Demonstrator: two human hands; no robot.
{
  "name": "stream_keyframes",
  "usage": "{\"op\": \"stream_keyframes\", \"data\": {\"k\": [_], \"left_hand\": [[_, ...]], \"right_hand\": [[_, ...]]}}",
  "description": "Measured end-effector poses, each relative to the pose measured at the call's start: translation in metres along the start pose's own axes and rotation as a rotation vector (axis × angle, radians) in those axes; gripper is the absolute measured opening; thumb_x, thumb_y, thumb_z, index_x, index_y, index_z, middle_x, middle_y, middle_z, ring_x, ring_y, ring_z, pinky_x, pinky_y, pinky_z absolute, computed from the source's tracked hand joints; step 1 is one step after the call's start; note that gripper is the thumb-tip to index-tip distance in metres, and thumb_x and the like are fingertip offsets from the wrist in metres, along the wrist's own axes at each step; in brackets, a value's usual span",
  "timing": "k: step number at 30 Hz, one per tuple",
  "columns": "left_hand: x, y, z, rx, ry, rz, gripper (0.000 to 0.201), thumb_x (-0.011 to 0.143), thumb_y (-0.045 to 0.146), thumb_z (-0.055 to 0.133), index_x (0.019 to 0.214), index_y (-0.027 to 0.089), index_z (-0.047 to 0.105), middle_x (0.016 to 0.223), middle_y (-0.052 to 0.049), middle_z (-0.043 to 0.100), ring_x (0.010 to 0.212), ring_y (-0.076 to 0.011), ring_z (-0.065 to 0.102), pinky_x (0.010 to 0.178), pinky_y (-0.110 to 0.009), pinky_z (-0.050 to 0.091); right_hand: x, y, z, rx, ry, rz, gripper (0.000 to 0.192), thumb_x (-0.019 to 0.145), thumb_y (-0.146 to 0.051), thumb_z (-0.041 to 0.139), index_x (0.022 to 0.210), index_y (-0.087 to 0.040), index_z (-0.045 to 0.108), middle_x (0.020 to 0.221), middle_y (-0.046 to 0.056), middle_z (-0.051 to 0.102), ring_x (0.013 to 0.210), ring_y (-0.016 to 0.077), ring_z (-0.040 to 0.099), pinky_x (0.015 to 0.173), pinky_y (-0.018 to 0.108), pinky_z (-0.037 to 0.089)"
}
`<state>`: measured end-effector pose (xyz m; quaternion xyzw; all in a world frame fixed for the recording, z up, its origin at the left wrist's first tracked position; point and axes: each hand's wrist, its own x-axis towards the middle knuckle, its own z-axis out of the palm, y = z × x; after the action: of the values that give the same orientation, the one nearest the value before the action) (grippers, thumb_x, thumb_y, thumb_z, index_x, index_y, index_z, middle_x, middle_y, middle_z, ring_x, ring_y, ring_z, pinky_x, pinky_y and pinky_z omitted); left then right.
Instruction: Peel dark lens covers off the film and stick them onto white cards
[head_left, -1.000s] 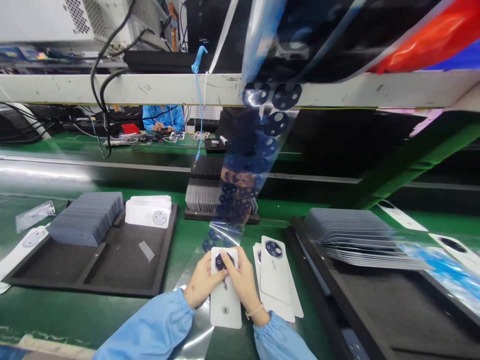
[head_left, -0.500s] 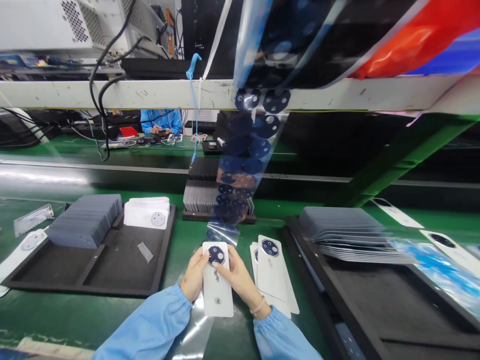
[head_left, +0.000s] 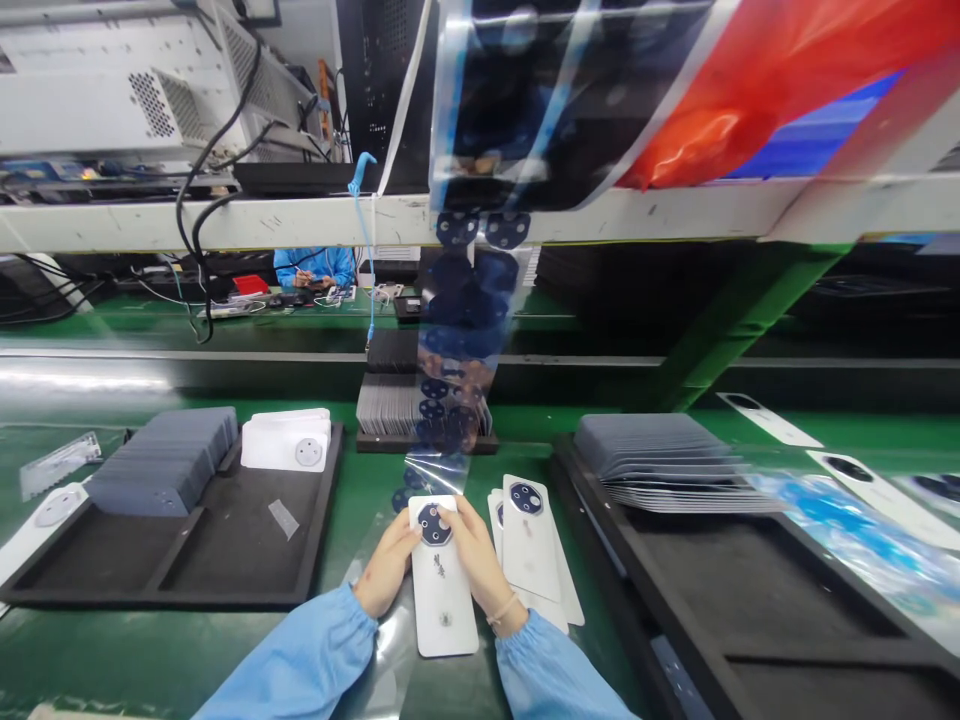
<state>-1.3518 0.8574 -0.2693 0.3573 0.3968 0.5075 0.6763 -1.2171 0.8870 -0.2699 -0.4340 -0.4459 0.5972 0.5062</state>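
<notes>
A white phone back panel [head_left: 445,625] lies flat before me, its dark round camera piece [head_left: 435,526] at the far end and small dark print lower down. Along its left edge my left hand [head_left: 390,565] is closed, the thumb at the rim of the dark piece. My right hand [head_left: 480,565] grips the opposite edge, with its thumb pressed on that piece. The fingers under the panel are hidden. Beside my right hand, a few white panels [head_left: 529,550] with dark camera circles overlap on the green table. Behind the panel hangs a clear strip of dark round stickers [head_left: 461,320].
At left, a black divided tray [head_left: 247,550] holds grey sheets [head_left: 165,460] and white panels [head_left: 289,440]. Another black tray [head_left: 795,590] with stacked grey sheets [head_left: 660,465] stands at right. A white shelf beam [head_left: 285,222] crosses above. A person in blue [head_left: 315,268] sits beyond.
The whole view has shifted, so things appear lower and somewhat left. My right thumb has moved up to the top of the dark camera piece. Both hands keep hold of the panel.
</notes>
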Motion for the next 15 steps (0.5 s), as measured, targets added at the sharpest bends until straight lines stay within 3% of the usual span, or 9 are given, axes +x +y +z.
{"op": "stream_keyframes", "data": {"k": [4,8,12,15], "left_hand": [[0.008,0.001,-0.003,0.120,0.065,0.069,0.059,0.080,0.055,0.070,0.124,0.017,0.062,0.100,-0.012,0.077,0.086,-0.0282,0.073,0.071,-0.035,0.053],[0.019,0.024,-0.013,0.324,0.131,0.227,0.053,0.077,0.048,0.073,0.121,0.020,0.064,0.127,-0.014,0.069,0.121,-0.0321,0.062,0.103,-0.042,0.046],[0.026,0.075,-0.049,0.585,0.232,0.372,0.057,0.083,0.044,0.062,0.134,0.021,0.052,0.141,-0.015,0.060,0.133,-0.0296,0.054,0.112,-0.045,0.039],[0.027,0.113,-0.093,0.837,0.334,0.421,0.055,0.083,0.038,0.056,0.134,0.018,0.048,0.135,-0.016,0.062,0.130,-0.0302,0.056,0.112,-0.050,0.040]], "right_hand": [[0.003,-0.004,-0.002,-0.005,-0.033,0.017,0.030,0.075,-0.045,0.069,0.095,-0.024,0.063,0.083,0.002,0.071,0.078,0.0229,0.066,0.076,0.036,0.052],[0.010,-0.011,-0.021,-0.085,-0.038,0.005,0.047,0.064,-0.042,0.074,0.106,-0.023,0.064,0.086,0.005,0.074,0.077,0.0272,0.070,0.071,0.040,0.055],[0.014,-0.019,-0.063,-0.281,0.204,-0.063,0.046,0.071,-0.044,0.061,0.112,-0.022,0.062,0.097,0.010,0.071,0.088,0.0313,0.069,0.076,0.044,0.054],[0.012,-0.019,-0.089,-0.499,0.440,-0.105,0.050,0.073,-0.036,0.054,0.120,-0.017,0.059,0.114,0.022,0.063,0.111,0.0448,0.058,0.092,0.063,0.041]]}}
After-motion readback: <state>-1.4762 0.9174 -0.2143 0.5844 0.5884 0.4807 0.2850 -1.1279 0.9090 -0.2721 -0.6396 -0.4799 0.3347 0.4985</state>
